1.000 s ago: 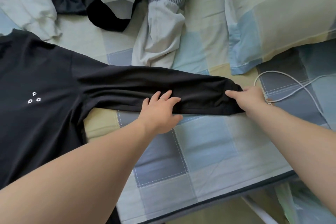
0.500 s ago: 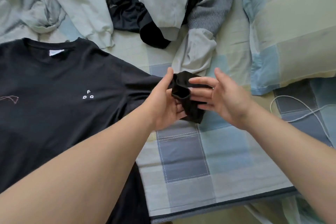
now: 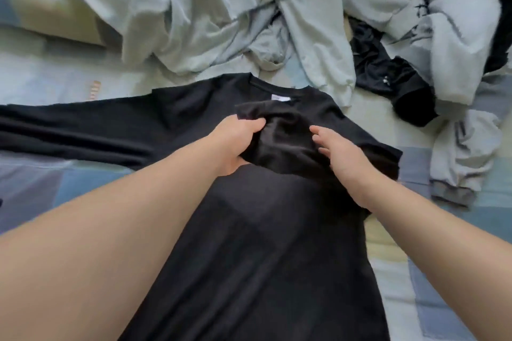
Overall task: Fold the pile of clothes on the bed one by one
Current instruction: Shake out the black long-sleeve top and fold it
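Note:
A black long-sleeved shirt [image 3: 257, 243] lies flat on the bed, collar away from me. Its right sleeve [image 3: 279, 138] is folded in over the chest. My left hand [image 3: 235, 144] grips the left edge of that folded sleeve, fingers curled round the cloth. My right hand [image 3: 338, 155] rests on the sleeve's right side with its fingers straight. The other sleeve [image 3: 69, 130] stretches out flat to the left. Behind the collar lies a heap of pale grey clothes [image 3: 210, 14].
More grey and black garments [image 3: 421, 44] are bunched at the back right, and a grey piece with a cuff [image 3: 460, 158] lies right of the shirt. The checked bedsheet [image 3: 432, 299] shows on both sides. A pillow [image 3: 36, 8] sits at the far left.
Both hands have carried the right sleeve from its stretched-out position leftward and laid it folded over the shirt's chest. The camera has swung left, so the shirt now sits in the middle.

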Demonstrator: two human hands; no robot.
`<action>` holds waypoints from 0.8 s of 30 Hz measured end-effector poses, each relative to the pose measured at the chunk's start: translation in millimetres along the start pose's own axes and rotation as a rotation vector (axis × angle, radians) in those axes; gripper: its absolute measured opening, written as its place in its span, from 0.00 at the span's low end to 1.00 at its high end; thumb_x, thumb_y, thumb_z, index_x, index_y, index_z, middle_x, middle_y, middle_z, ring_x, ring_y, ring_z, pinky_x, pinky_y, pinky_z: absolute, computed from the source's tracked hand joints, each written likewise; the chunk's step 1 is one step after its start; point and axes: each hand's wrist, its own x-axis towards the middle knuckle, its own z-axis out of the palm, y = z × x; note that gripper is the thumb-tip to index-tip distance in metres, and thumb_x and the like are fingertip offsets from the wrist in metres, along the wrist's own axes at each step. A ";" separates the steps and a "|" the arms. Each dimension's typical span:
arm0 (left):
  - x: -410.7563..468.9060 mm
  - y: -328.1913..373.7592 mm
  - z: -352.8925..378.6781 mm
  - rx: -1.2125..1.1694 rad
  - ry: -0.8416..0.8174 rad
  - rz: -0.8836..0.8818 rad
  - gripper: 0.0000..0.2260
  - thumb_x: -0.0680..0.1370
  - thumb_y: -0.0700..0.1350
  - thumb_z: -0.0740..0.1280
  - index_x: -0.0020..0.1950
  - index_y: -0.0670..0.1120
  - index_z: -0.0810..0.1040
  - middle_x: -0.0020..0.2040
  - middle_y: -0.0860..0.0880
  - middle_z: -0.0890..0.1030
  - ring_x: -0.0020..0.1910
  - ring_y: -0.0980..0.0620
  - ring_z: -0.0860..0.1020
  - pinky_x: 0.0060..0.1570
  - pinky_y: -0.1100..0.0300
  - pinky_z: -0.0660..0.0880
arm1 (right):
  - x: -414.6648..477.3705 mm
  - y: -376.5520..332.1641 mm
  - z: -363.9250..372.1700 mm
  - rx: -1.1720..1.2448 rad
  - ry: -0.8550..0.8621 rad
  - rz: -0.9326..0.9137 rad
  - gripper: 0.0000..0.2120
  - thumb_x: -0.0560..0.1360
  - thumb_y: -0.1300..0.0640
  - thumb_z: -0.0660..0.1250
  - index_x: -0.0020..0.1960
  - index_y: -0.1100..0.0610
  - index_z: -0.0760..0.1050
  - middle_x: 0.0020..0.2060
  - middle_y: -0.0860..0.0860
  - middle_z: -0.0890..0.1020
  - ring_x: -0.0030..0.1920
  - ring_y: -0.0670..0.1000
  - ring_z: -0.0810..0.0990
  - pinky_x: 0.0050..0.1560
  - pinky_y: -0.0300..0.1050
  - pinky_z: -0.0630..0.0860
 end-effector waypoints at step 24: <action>-12.6 52.3 -669.5 0.829 0.697 0.075 0.14 0.84 0.47 0.62 0.66 0.40 0.77 0.65 0.40 0.78 0.64 0.39 0.75 0.58 0.54 0.69 | 28.5 -211.3 649.0 -0.409 -0.589 -0.233 0.24 0.86 0.45 0.47 0.81 0.47 0.58 0.81 0.44 0.53 0.81 0.49 0.50 0.78 0.46 0.45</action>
